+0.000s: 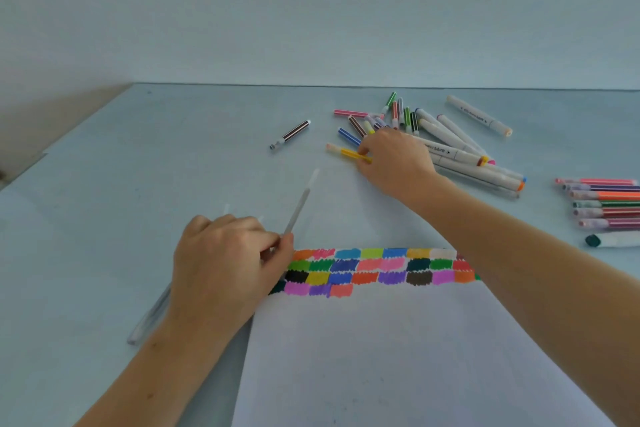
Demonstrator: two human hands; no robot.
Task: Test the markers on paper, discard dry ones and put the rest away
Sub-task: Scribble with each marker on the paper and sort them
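Yellow marker [353, 153] pinched by right hand [394, 163]; left hand [225, 260] pinches white marker [299, 204].

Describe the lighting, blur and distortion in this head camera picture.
Head view: soft, even, bluish light; faint shadows under the right hand and forearm on the paper. The pale marker pinched by the left hand is smeared by blur, as is the clear sleeve beside that wrist. Wide-angle lens spreads the forearms at the frame's edges.

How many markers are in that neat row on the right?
7: from far to near, pink, purple, orange, green, red, magenta, thick white one. More may lie outside the frame.
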